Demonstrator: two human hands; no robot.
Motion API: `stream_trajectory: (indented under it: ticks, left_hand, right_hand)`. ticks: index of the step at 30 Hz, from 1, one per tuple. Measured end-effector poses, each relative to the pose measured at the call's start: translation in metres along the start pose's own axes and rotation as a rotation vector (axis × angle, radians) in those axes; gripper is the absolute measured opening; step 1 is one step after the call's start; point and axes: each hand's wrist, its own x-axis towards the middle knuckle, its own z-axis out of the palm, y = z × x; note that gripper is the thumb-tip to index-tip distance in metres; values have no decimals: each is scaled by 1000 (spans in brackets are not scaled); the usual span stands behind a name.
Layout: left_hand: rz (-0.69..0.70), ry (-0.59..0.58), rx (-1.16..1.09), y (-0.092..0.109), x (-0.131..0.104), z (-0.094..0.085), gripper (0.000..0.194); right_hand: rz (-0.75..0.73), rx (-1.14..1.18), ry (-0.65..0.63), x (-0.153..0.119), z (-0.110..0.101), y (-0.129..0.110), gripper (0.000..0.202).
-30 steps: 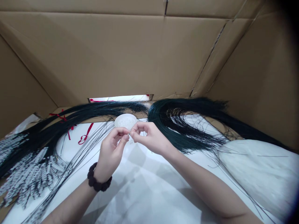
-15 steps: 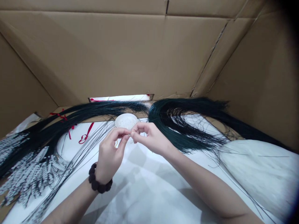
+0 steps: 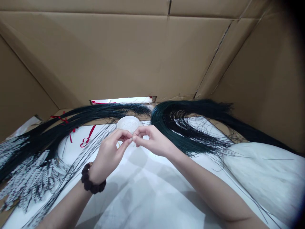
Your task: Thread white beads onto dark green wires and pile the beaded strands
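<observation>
Left hand [image 3: 107, 156]: thumb and forefinger pinching a tiny, indistinct piece [image 3: 132, 138];
Right hand [image 3: 157, 141]: thumb and forefinger looped, pinching it too;
White bowl [image 3: 128, 117]: just beyond both hands

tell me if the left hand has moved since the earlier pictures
Yes: the left hand has shifted left at the wrist, its dark wristband now more nearly below the loose red ribbon.

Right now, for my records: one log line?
left hand: pinched; right hand: pinched beside it; tiny piece: between hands, too small to identify; white bowl: beyond hands
</observation>
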Motion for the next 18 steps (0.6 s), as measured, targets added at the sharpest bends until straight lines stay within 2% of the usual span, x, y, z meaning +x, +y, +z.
stream_trajectory:
  ticks: [5, 11, 18]
  left_hand:
    - [53, 26, 63, 0, 2, -1, 4]
    - [74, 48, 79, 0, 2, -2, 3]
    - [113, -37, 112, -1, 2, -4, 6]
  right_hand:
    - [-32, 9, 27, 2, -2, 3, 13]
    - [-58, 7, -26, 5, -8, 4, 11]
    - [-8, 26, 6, 4, -3, 7, 5]
